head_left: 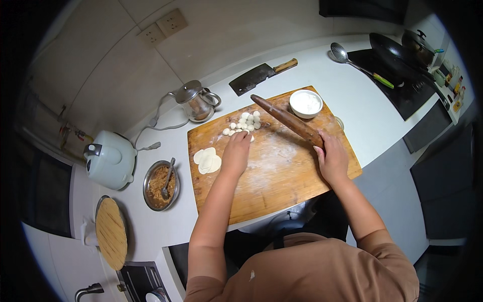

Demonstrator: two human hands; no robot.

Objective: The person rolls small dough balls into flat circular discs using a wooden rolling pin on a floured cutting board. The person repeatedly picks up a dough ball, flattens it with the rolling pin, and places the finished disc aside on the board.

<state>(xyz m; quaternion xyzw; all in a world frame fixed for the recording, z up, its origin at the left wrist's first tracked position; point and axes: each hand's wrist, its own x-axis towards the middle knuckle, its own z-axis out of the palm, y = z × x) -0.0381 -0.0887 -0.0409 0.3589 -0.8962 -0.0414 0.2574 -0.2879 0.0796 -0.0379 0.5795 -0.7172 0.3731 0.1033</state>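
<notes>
Several small white dough balls (247,120) lie in a cluster on the floured wooden board (282,186). My left hand (236,151) is at the near edge of this cluster, its fingertips touching or just over the closest balls. Those fingers point away from me and are mostly hidden, so their grip is unclear. In my right hand (332,157) is the near end of a dark brown tapered rolling pin (287,120), which slants across the board with its thin tip toward the far side. Flat round dough wrappers (208,161) overlap at the board's left.
A white bowl of flour (306,103) stands on the board's far right corner. Beyond the board lie a cleaver (256,78) and a steel kettle (196,102). Leftward is a metal bowl of filling (161,186) with a spoon. A skimmer (347,58) and pan (397,53) are by the stove.
</notes>
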